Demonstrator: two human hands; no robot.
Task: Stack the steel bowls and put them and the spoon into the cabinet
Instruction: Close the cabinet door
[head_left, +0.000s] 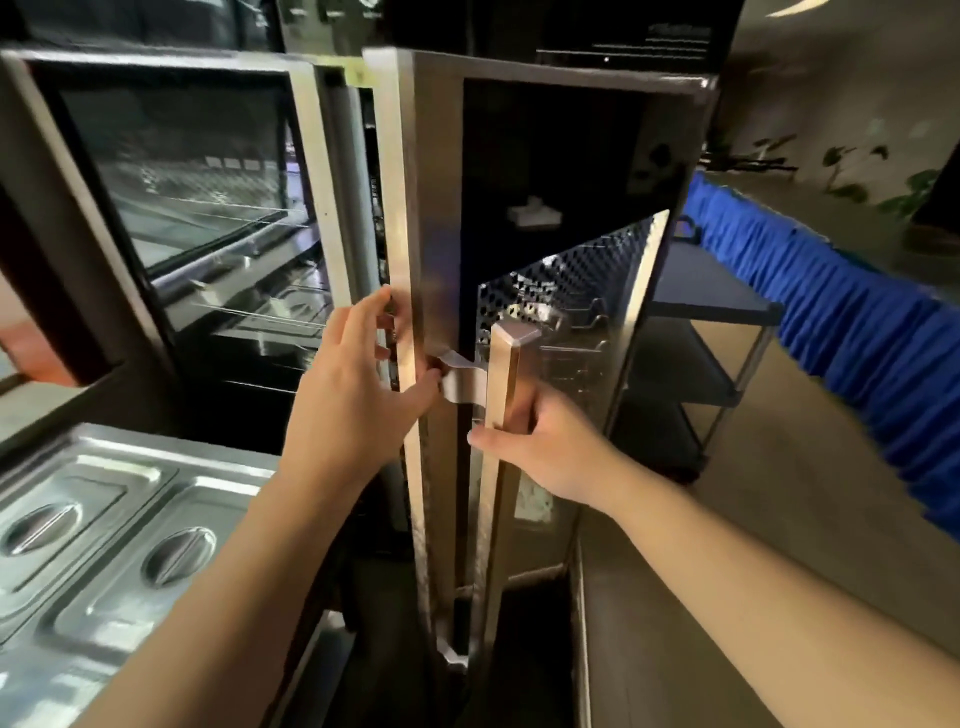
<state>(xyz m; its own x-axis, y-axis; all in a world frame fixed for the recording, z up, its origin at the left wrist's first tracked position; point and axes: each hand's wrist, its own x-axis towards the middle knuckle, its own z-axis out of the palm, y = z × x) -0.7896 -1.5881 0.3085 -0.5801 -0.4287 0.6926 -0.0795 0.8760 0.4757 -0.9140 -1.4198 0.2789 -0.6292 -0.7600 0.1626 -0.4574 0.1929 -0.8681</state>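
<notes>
A tall steel cabinet with glass doors fills the middle of the head view. Its right door (441, 208) stands partly ajar, edge toward me. My left hand (358, 384) grips the door's free edge, fingers curled round it. My right hand (540, 447) is closed around the long vertical steel handle (506, 395) on the door's front. Through the left glass door (197, 171) I see wire shelves (260, 306) inside the cabinet. No steel bowls or spoon are visible anywhere.
A steel counter with several lidded food pans (104, 535) lies at the lower left. A dark shelf trolley (711, 322) stands behind the door on the right. A blue skirted table (857, 332) runs along the far right, with bare floor before it.
</notes>
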